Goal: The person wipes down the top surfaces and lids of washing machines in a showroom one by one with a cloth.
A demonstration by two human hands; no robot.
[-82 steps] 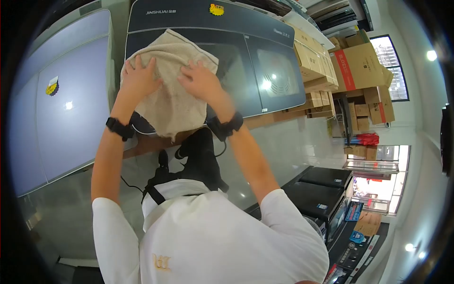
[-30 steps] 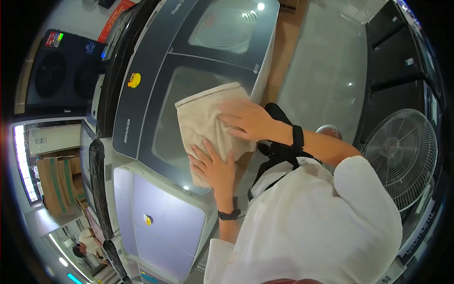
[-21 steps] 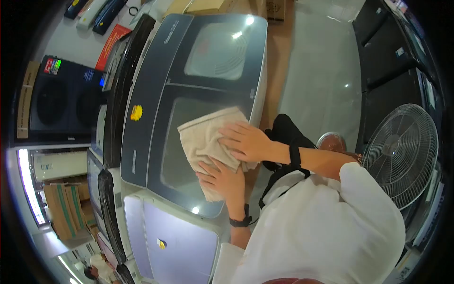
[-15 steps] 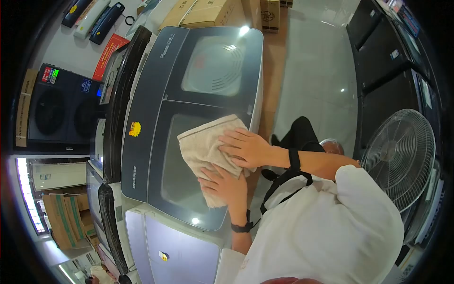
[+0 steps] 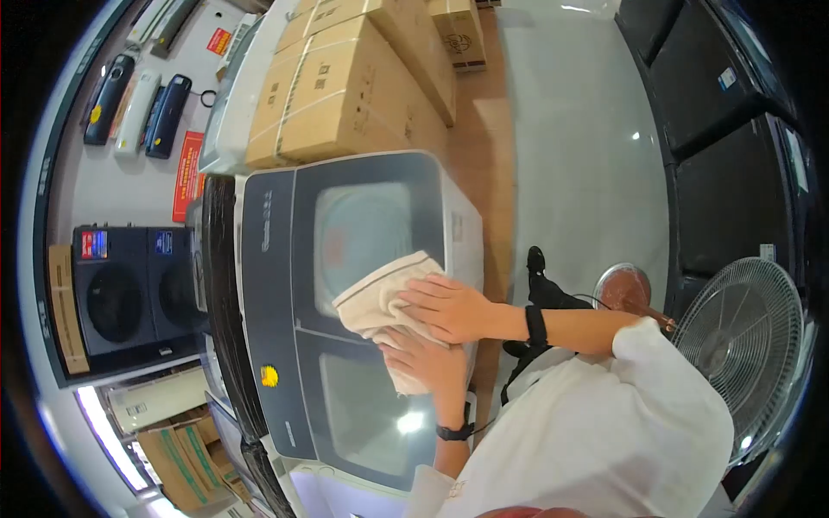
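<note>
Both my hands rest on a beige cloth (image 5: 371, 298) spread over the dark lid of a washing machine (image 5: 269, 259). My right hand (image 5: 449, 306) lies on top of the bunched cloth with its fingers stretched out. My left hand (image 5: 423, 363) presses on the cloth's lower part in the view, its fingers also extended, close beside the right hand. Under the cloth is the seam between two translucent lid windows, partly hidden. A yellow sticker (image 5: 269, 375) marks the machine's panel. Black bands circle both wrists.
Strapped cardboard boxes (image 5: 345, 95) stand beside the machine. A round metal fan (image 5: 743, 345) is close to my right arm. Black appliances (image 5: 725, 190) line the far side of the grey floor (image 5: 579, 155). Another pale machine (image 5: 337, 496) adjoins at the bottom of the view.
My hands and the cloth have moved together across the lid, from one window to the seam beside the other. The view has shifted, showing more of the cardboard boxes.
</note>
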